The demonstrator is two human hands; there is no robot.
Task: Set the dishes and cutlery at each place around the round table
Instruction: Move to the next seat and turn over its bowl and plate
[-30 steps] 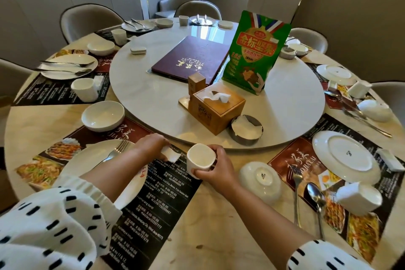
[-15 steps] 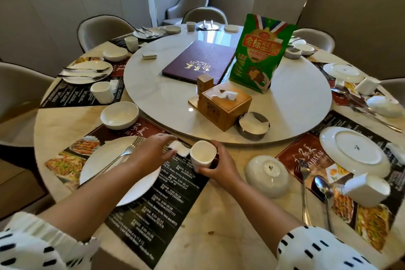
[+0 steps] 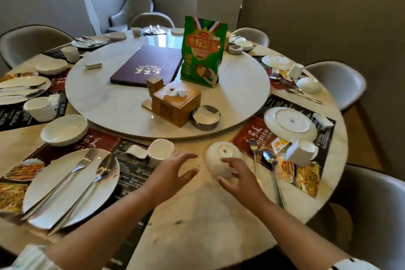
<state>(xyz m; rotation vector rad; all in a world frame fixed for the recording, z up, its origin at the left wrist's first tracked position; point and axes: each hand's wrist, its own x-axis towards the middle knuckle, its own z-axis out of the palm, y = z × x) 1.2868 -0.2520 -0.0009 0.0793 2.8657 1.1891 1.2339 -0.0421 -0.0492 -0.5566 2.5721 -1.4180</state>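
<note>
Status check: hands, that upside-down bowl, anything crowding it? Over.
Both hands open: left hand by the cup, right hand at the upside-down bowl, contact unclear. Bowl base up on bare table. Close on its right: fork and spoon.

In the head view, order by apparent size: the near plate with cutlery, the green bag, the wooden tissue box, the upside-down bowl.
Largest first: near plate, green bag, tissue box, upside-down bowl. Nearness to the camera may inflate the plate.
</note>
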